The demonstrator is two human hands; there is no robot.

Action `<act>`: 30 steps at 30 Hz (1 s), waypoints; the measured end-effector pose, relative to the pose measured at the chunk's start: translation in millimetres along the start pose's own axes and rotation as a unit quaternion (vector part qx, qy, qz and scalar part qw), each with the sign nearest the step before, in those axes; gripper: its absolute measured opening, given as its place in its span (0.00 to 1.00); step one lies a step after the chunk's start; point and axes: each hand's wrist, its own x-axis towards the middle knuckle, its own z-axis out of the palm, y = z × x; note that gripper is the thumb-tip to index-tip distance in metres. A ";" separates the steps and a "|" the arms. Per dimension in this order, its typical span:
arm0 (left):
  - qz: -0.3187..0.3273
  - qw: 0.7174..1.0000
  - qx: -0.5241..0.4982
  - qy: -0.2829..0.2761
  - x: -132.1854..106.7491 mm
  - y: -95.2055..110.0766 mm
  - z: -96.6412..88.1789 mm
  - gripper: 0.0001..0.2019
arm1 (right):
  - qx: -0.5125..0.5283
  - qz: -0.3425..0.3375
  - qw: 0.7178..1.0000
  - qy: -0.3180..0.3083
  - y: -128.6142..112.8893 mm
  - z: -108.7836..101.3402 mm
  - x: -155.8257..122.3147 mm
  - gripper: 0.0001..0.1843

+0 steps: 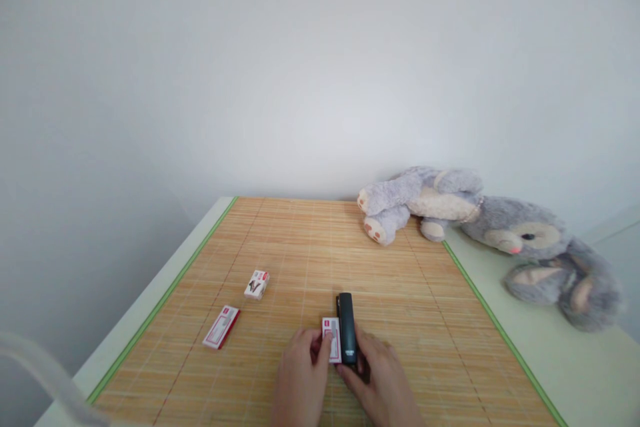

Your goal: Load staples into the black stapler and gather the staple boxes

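Observation:
A black stapler (pixel 347 327) lies lengthwise on the bamboo mat, pointing away from me. My right hand (pixel 383 377) is closed around its near right side, with the thumb by its near end. Against the stapler's left side is a small white and red box (pixel 331 340). My left hand (pixel 303 370) grips this box, thumb on its top and fingers at its left edge. To the left lie another flat white and red box (pixel 221 327) and a smaller white box with a dark picture (pixel 257 285), both apart from my hands.
The bamboo mat (pixel 300 247) with green edging covers most of the pale table (pixel 525 293). A grey plush rabbit (pixel 440 203) lies on its side at the back right, partly over the mat. A blurred pale curved bar (pixel 45 370) crosses the lower left. A white wall stands behind.

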 end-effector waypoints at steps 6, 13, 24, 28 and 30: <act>0.000 1.000 0.000 -0.003 0.4 -1.2 1.0 0.19 | -0.004 -0.002 1.000 -0.002 -1.0 -0.9 -0.4 0.23; 0.010 1.000 0.003 0.030 0.5 -13.8 -33.6 0.24 | 0.023 -0.003 1.000 0.003 2.2 0.0 -1.1 0.34; -0.027 0.964 0.163 0.209 17.2 -119.9 -148.4 0.27 | -0.006 0.004 1.000 -0.011 2.0 -0.1 -2.6 0.30; -0.028 0.979 0.062 0.190 11.1 -74.2 -111.0 0.27 | -0.010 -0.003 1.000 0.003 2.4 1.1 -2.8 0.29; 0.002 0.989 0.020 0.148 6.0 -44.7 -78.7 0.26 | -0.010 -0.003 1.000 0.012 3.6 2.9 -3.0 0.30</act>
